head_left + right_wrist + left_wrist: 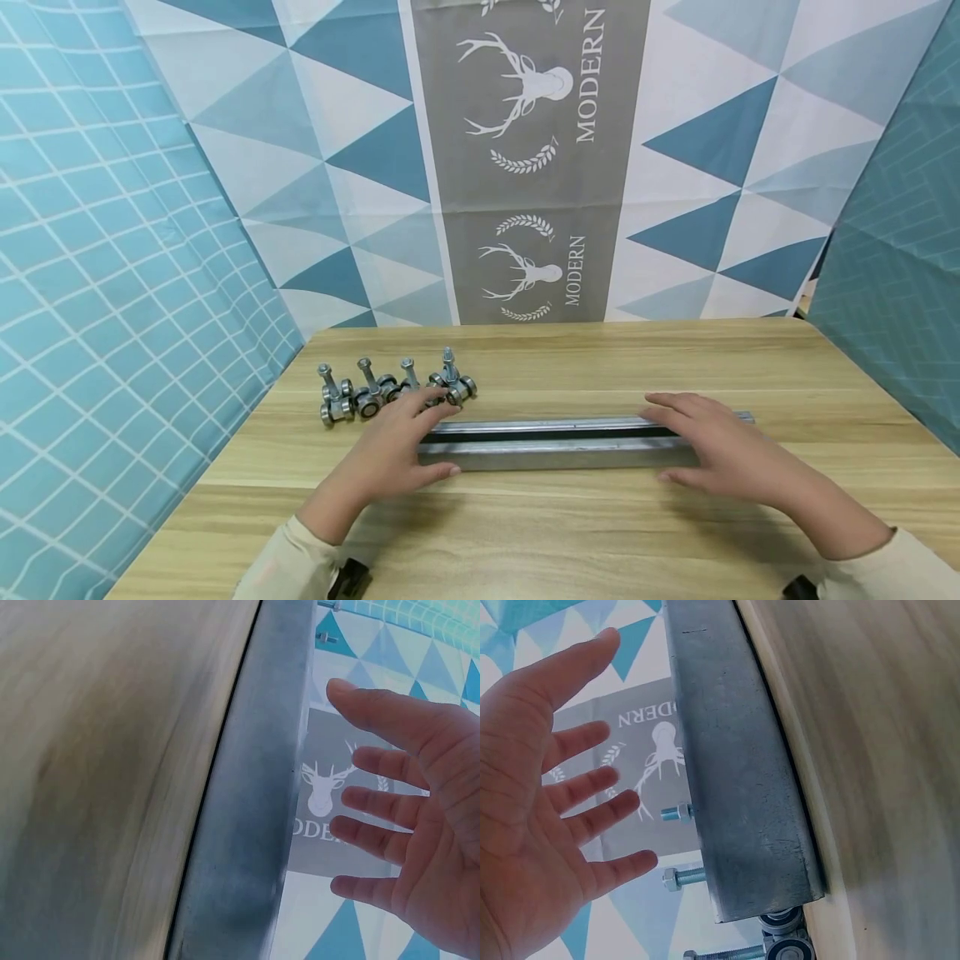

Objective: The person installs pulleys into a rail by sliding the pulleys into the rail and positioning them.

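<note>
A grey metal channel rail [555, 456], with a long slot along its top, lies crosswise on the table. Above its left end hovers my left hand [393, 454], fingers spread and thumb apart. My right hand [716, 446] is held the same way over the right end. In the left wrist view a gap shows between the left hand [540, 817] and the rail [735, 765]. Likewise, the right wrist view shows the right hand [420, 810] apart from the rail [251, 787]. Neither hand holds anything.
Several roller trolleys [336, 406] with upright bolts stand in a row behind the rail's left end, partly hidden by the left hand. The wooden table [570, 542] meets patterned cloth [536, 167] at the back. Blue tiled-pattern sheeting [90, 292] hangs at the left.
</note>
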### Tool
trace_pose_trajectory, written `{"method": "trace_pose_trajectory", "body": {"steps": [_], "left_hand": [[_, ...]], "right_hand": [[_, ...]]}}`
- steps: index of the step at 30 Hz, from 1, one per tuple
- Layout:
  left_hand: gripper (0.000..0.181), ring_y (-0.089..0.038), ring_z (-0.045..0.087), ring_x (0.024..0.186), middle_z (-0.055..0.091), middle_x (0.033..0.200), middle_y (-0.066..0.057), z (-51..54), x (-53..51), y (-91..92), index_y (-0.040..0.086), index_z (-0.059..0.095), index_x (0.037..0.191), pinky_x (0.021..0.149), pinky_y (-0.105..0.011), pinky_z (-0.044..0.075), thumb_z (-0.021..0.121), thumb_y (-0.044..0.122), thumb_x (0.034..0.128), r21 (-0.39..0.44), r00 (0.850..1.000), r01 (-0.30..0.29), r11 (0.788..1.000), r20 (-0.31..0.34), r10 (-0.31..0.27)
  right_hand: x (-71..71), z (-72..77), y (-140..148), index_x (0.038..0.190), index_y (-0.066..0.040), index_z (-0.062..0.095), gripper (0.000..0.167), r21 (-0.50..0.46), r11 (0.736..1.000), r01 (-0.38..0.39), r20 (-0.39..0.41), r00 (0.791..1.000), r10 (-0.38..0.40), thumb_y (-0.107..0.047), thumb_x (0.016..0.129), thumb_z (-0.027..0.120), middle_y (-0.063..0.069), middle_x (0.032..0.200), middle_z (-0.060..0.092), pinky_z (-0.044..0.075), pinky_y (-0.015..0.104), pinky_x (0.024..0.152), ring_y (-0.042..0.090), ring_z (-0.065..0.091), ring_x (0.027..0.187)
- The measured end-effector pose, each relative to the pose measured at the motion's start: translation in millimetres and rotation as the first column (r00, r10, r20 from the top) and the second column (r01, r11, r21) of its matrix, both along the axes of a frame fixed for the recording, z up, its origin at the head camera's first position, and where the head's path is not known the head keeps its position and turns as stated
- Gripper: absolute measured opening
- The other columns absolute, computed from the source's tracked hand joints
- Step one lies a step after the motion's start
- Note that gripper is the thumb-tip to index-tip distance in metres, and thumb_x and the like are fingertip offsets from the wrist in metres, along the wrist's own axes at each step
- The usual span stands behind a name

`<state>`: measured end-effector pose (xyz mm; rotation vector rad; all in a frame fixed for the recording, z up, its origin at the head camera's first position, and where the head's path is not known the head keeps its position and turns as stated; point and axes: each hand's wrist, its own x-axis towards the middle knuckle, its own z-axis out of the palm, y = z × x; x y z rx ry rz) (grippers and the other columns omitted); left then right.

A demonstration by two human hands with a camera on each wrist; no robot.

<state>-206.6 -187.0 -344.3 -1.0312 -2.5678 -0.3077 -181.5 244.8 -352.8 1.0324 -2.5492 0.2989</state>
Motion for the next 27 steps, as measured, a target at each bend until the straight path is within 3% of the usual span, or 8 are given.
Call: {"method": "trace_pose_trajectory", "body": {"steps": [8,21,27], "left_hand": [[0.061,-0.034,0.044,0.129,0.048,0.141,-0.013,3.4,-1.3,-2.0,0.019,0.063,0.124,0.098,-0.056,0.041,0.085,0.042,0.0709,0.001,0.999,0.030,1.000,0.044,-0.030],[0.074,-0.037,0.041,0.133,0.044,0.145,-0.013,15.4,-1.2,1.1,0.017,0.058,0.134,0.102,-0.056,0.037,0.086,0.042,0.0696,-0.052,0.985,0.039,0.998,0.170,-0.029],[0.082,-0.036,0.040,0.133,0.043,0.146,-0.013,19.3,-1.5,-0.3,0.017,0.053,0.140,0.103,-0.057,0.035,0.085,0.046,0.0695,-0.075,0.982,0.035,0.997,0.189,-0.021]], "right_hand": [[-1.1,5.1,6,0.124,-0.006,0.064,0.064,0.046,0.998,0.037,0.053,0.998,-0.040,-0.025,0.068,0.088,0.014,0.125,0.061,0.048,0.053,0.087,0.035,0.059,0.111],[-1.3,13.8,18,0.123,-0.005,0.064,0.065,0.075,0.995,0.068,0.116,0.990,-0.076,-0.027,0.068,0.088,0.016,0.125,0.060,0.048,0.053,0.088,0.038,0.057,0.113],[-2.7,15.6,24,0.127,-0.006,0.061,0.070,0.086,0.994,0.072,0.152,0.985,-0.085,-0.029,0.067,0.088,0.019,0.130,0.056,0.047,0.055,0.088,0.041,0.053,0.117]]}}
